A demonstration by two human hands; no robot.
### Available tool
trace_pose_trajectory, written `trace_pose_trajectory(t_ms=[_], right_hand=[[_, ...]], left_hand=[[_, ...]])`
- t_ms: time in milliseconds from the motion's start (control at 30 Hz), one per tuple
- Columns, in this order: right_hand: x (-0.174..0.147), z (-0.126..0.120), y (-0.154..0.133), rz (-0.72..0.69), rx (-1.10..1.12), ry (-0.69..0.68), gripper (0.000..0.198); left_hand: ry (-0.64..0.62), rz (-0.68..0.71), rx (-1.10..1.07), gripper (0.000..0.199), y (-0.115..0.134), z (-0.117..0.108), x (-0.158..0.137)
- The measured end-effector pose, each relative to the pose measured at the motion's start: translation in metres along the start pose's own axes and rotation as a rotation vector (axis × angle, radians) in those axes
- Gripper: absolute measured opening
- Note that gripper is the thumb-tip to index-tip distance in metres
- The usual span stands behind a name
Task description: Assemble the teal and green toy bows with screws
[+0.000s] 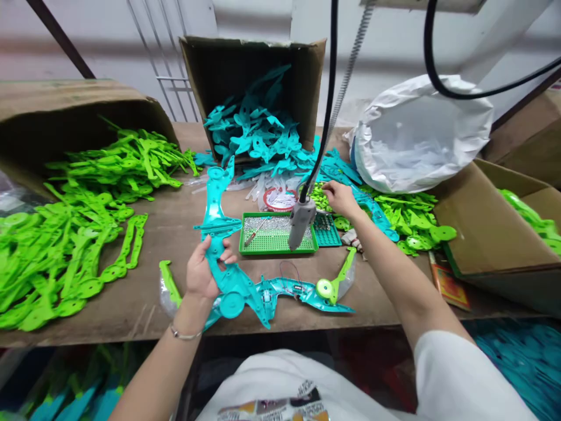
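Note:
My left hand (205, 270) grips a teal plastic toy bow shell (215, 202) by its middle, fingers wrapped around it, raised above the table. Lying just beyond its lower end is a second teal shell (280, 286) with thin wires in it. A lime-green arm piece with a round hub (325, 289) rests on that shell's right end. Another green arm piece (170, 282) sits left of my left hand. My right hand (340, 199) reaches over a pile of small green parts (321, 199), fingertips pinched together; whatever they hold is hidden.
An electric screwdriver (301, 225) hangs over a green screw tray (280, 252), beside a teal tray (328, 237) and red basket (280, 209). Green parts (65, 245) heap at left. A cardboard box (318, 82) spills teal parts; a white sack (425, 134) and another box (495, 228) stand right.

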State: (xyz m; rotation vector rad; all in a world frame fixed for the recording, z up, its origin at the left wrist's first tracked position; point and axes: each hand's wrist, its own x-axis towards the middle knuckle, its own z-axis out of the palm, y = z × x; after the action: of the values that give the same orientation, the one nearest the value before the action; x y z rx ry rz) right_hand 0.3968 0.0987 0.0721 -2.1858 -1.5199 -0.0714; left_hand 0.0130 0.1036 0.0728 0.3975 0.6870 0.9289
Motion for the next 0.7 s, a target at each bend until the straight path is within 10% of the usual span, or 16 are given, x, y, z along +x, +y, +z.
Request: trace_pose_trajectory(t_ms=[200, 367, 700], right_hand=[[-0.106, -0.037, -0.042, -0.005, 0.509, 0.205, 0.015], [-0.184, -0.034, -0.116, -0.472, 0.679, -0.092, 0.018], [-0.201, 0.005, -0.148, -0.776, 0.571, -0.246, 0.027]], left_hand=[[-0.046, -0.001, -0.053, 0.033, -0.011, 0.004, 0.003], [-0.035, -0.045, -0.102, 0.039, -0.018, 0.008, 0.004], [0.061, -0.008, 0.020, 0.040, -0.011, 0.011, -0.008]])
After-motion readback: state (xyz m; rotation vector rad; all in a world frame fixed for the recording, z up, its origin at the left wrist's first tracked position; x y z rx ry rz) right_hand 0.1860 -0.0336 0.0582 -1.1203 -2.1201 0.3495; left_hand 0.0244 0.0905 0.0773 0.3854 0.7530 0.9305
